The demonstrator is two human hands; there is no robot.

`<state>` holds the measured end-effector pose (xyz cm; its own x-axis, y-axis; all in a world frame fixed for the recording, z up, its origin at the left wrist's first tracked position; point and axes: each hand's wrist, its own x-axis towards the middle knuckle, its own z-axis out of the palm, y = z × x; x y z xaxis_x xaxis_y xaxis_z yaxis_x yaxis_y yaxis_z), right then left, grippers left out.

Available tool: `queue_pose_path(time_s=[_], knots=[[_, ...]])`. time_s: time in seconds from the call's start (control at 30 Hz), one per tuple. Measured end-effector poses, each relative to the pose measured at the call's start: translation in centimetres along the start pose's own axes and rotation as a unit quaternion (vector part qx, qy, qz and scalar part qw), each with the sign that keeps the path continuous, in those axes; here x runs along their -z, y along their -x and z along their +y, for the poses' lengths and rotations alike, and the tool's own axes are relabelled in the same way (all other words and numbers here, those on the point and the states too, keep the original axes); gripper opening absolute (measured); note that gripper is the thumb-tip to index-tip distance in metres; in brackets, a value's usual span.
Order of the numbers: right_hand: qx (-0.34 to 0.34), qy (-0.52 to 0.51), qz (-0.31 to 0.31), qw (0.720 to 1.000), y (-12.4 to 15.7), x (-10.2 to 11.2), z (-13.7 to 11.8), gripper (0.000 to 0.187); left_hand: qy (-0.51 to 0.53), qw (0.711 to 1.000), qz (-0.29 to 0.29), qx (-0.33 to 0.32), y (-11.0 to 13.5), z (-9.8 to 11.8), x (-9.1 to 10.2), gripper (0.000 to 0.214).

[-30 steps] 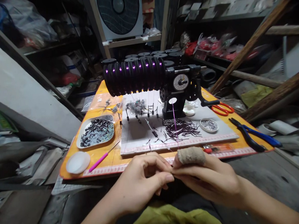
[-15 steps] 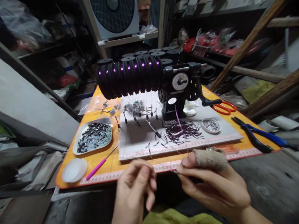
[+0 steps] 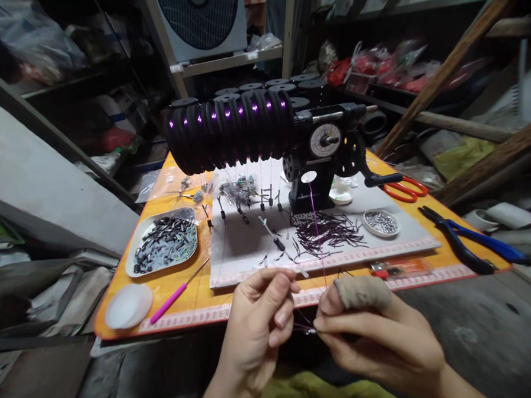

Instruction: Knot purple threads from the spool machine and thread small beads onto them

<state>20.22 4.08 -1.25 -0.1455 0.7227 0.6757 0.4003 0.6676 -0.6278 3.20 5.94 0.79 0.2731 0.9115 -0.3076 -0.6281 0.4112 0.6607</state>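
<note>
My left hand [image 3: 258, 324] and my right hand [image 3: 375, 336] meet just in front of the orange table's [image 3: 194, 292] near edge. Both pinch a thin purple line [image 3: 315, 226] that runs down from the black winding machine [image 3: 321, 154]. The left fingers are curled and pinched on a loop of the line. The right thumb wears a beige cloth wrap [image 3: 362, 292], and thumb and forefinger press together on a tiny piece at the line's end. A row of black spools [image 3: 230, 129] with purple line sits on the machine's left.
On the white mat [image 3: 250, 247] lie a pile of short dark pieces [image 3: 329, 228], hanging rigs and a small round dish [image 3: 381, 222]. A metal tray [image 3: 163, 243], pink-handled needle [image 3: 176, 293], white lid [image 3: 128, 304], red scissors [image 3: 402, 189], blue pliers [image 3: 472, 241] surround it.
My left hand drew apart from the right, then came back up with its fingers pinched on the line. The right hand stayed pinched. The view shifted slightly.
</note>
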Motion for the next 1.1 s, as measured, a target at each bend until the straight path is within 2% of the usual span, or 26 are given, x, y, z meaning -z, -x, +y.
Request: queue_pose_path(time_s=[0.07,0.1,0.2,0.27,0.33,0.67,0.83,1.1], knots=[[0.017,0.007,0.005,1.000,-0.5,0.0,-0.3,0.025,-0.118,0.991,0.002,-0.059,0.2,-0.4,0.4,0.017],[0.011,0.005,0.012,1.000,-0.8,-0.2,-0.5,0.024,-0.186,0.978,0.010,-0.097,0.5,-0.6,0.6,0.014],[-0.024,-0.006,0.034,0.999,-1.3,-0.7,-1.0,0.021,-0.365,0.902,0.028,-0.228,1.1,-1.2,1.1,0.010],[-0.034,-0.013,0.040,0.999,-1.4,-1.0,-1.1,0.021,-0.432,0.849,0.019,-0.302,1.4,-1.6,1.4,0.015],[-0.039,-0.018,0.036,0.998,-1.3,-1.2,-1.2,0.020,-0.461,0.817,0.010,-0.347,1.5,-1.7,1.7,0.018],[-0.052,-0.036,0.031,0.998,-1.3,-1.1,-1.4,0.018,-0.492,0.782,-0.002,-0.383,1.3,-1.5,1.6,0.022],[-0.065,-0.047,0.025,0.996,-1.3,-1.1,-1.3,0.018,-0.502,0.777,-0.003,-0.379,1.3,-1.4,1.6,0.022],[-0.082,-0.063,0.023,0.994,-1.2,-1.0,-1.3,0.019,-0.550,0.705,-0.012,-0.448,1.3,-1.0,1.6,0.025]])
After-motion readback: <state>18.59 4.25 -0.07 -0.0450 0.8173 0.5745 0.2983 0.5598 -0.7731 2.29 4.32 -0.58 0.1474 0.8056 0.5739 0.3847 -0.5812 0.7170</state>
